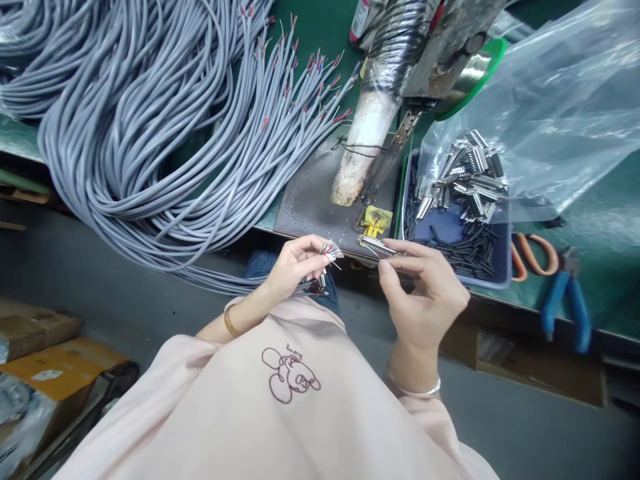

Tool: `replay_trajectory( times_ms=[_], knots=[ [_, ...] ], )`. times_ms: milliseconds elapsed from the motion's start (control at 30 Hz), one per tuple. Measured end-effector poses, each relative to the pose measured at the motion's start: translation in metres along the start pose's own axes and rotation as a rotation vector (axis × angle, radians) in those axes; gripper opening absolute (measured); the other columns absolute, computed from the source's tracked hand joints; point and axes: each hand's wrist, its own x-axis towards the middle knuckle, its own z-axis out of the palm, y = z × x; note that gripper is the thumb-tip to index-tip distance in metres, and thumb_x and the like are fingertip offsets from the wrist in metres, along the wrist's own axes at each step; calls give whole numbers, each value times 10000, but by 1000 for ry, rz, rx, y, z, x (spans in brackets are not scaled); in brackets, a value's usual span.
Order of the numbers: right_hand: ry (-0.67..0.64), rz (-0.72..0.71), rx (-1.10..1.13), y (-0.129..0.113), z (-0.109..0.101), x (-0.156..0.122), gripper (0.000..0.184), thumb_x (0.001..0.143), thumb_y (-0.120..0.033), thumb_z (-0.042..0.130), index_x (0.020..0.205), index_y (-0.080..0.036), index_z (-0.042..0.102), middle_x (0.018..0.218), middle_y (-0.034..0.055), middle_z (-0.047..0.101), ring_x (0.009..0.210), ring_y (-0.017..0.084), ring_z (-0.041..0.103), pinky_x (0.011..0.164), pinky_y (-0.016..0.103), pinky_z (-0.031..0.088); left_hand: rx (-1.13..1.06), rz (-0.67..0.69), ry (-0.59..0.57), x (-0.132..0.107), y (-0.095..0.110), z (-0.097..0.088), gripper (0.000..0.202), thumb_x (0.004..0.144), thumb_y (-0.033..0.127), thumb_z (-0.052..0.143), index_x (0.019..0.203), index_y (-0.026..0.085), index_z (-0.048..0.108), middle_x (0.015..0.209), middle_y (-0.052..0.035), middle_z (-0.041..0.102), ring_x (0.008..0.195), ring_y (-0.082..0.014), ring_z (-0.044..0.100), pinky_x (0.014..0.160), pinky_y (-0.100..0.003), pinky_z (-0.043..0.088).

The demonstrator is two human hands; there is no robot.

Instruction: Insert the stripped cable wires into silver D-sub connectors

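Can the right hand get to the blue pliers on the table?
Probably yes: the blue pliers lie uncovered at the table edge, nothing between. But the right hand already pinches a metal connector.

The large bundle of grey sheathed cables [150, 133] lies on the left of the green workbench [615, 220] and hangs over its front edge, with its stripped wire ends fanned toward the middle. Right of them sits the grey metal base plate [310, 193], with the tape-wrapped machine arm [370, 133] reaching down onto it from behind. Right of the plate stands the blue plastic tray [503, 267] holding the silver metal connector shells [465, 180], with the clear plastic bag [560, 100] behind and over it. Right of the tray lie the orange-handled scissors [537, 257], then the blue-handled pliers [567, 300]. In front of the plate, the left hand [295, 267] holds cable ends and the right hand [425, 293], just beside it, holds 1 flat metal connector [377, 247]. Brown cardboard boxes [45, 360] sit on the floor at lower left.
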Motion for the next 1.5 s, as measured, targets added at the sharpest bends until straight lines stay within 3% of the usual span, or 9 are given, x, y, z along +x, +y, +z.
replay_trajectory(
  times_ms=[133,300,467,900,1200,1500],
  knots=[
    [16,113,111,3,11,-6,84,886,-158,702,840,-223,675,993,38,788,906,173,765,720,284,611,15,-8,20,3,1,5,336,659,344,846,688,154,570,592,36,590,383,-4,326,371,-170,245],
    [0,149,126,7,25,-5,133,884,-205,693,770,-221,626,990,54,791,909,197,771,728,322,617,37,34,45,14,5,13,345,652,332,845,650,161,546,522,65,524,367,-3,317,353,-159,215],
    [-12,102,122,13,27,-1,154,863,-170,704,754,-226,609,1015,47,790,948,194,768,841,362,627,30,79,64,23,10,19,332,647,321,837,641,165,544,502,84,486,371,-5,330,358,-155,222],
    [3,-28,63,18,27,9,156,840,-112,716,775,-224,631,1029,24,792,910,172,771,790,315,637,40,136,67,30,9,21,260,660,234,791,644,156,543,683,24,610,492,-16,443,498,-167,385],
    [20,-145,-40,15,24,18,147,847,-127,723,782,-235,648,1000,11,797,897,171,773,802,324,639,63,130,63,32,18,24,252,651,239,770,636,167,530,639,42,587,438,-8,381,429,-174,299],
    [-12,-174,-72,17,22,12,161,854,-114,699,791,-246,632,997,14,805,884,176,777,765,323,635,71,64,85,30,13,23,321,633,287,820,637,167,522,655,31,597,473,-20,420,449,-172,334]
  ],
)
